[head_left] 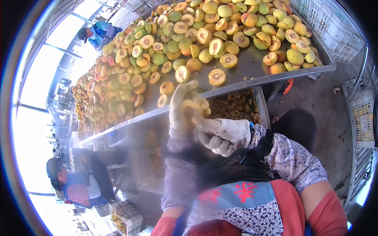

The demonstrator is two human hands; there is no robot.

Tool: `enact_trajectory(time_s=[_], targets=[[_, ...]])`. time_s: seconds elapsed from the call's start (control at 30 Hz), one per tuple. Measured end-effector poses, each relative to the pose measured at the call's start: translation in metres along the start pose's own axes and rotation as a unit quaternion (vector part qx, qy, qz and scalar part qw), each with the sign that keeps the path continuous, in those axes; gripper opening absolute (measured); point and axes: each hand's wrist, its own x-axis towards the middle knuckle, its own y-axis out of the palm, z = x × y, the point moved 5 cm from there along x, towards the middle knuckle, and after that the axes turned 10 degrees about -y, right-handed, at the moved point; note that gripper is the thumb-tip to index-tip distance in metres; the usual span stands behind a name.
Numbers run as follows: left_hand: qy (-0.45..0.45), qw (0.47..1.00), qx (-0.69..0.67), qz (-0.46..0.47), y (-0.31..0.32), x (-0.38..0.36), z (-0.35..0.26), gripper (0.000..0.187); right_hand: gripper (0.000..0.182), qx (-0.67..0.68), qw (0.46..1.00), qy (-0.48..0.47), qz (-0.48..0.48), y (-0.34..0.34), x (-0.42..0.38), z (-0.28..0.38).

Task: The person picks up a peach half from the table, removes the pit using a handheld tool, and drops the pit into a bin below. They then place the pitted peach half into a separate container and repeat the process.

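Holds a cut fruit point(192, 107) in the gloved left hand point(178, 114), fingers wrapped about it, just in front of the near edge of the metal surface point(250, 63). Reaches across to that fruit with the gloved right hand point(226, 137), thumb side at the fruit and the other fingers curled inward. Cannot tell, through the haze, whether grips anything in the right hand. Wears patterned sleeves point(295, 159) on both forearms. Faces a wide spread of fruit halves point(204, 35) on the surface, many with cut faces upward. Below the edge, has a crate point(260, 105) of brown pieces point(232, 107). Shares the place with a seated person point(84, 185) at lower left and another person point(98, 34) beyond the surface.
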Motion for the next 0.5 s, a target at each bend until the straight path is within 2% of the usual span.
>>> enact_trajectory(time_s=[0.03,0.07,0.13,0.17,0.2,0.23,0.27,0.3,0.33,0.37,0.43,0.5], targets=[[0.006,0.998,-0.065,0.024,0.005,0.000,0.001,0.042,0.049,0.043,0.999,0.010,0.031,0.004,-0.002,0.000],[0.004,0.998,-0.065,0.024,0.009,-0.001,0.002,0.042,0.049,0.045,0.998,0.011,0.030,0.001,-0.002,0.000],[-0.078,0.976,-0.193,-0.057,0.011,0.001,0.005,0.037,0.052,-0.149,0.987,-0.042,-0.039,-0.016,0.002,0.005],[-0.077,0.977,-0.193,-0.058,0.008,0.004,0.006,0.037,0.052,-0.149,0.987,-0.041,-0.038,-0.025,0.011,-0.003],[-0.072,0.956,-0.283,-0.036,0.004,0.009,0.009,0.035,0.051,-0.306,0.932,-0.191,-0.036,-0.034,0.022,-0.001],[-0.066,0.926,-0.371,-0.014,-0.003,0.013,0.013,0.033,0.050,-0.446,0.831,-0.332,-0.033,-0.018,0.017,0.014],[-0.104,0.922,-0.373,0.024,-0.016,0.012,0.014,0.031,0.043,-0.597,0.760,-0.252,-0.054,-0.021,0.002,0.021],[-0.103,0.922,-0.372,0.025,-0.026,0.007,0.007,0.031,0.043,-0.597,0.759,-0.253,-0.054,-0.012,-0.007,0.036],[-0.075,0.944,-0.320,-0.033,-0.042,-0.001,0.000,0.032,0.041,-0.692,0.710,-0.109,-0.069,-0.015,-0.010,0.037],[-0.046,0.959,-0.263,-0.092,-0.059,-0.013,-0.009,0.033,0.039,-0.764,0.639,0.038,-0.081,-0.023,-0.013,0.034],[0.004,0.981,0.005,-0.196,-0.104,-0.047,-0.034,0.036,0.039,-0.791,0.590,0.058,-0.155,-0.041,-0.021,0.031],[0.006,0.941,0.289,-0.176,-0.147,-0.071,-0.055,0.039,0.038,-0.786,0.593,0.023,-0.172,-0.045,-0.021,0.030]])
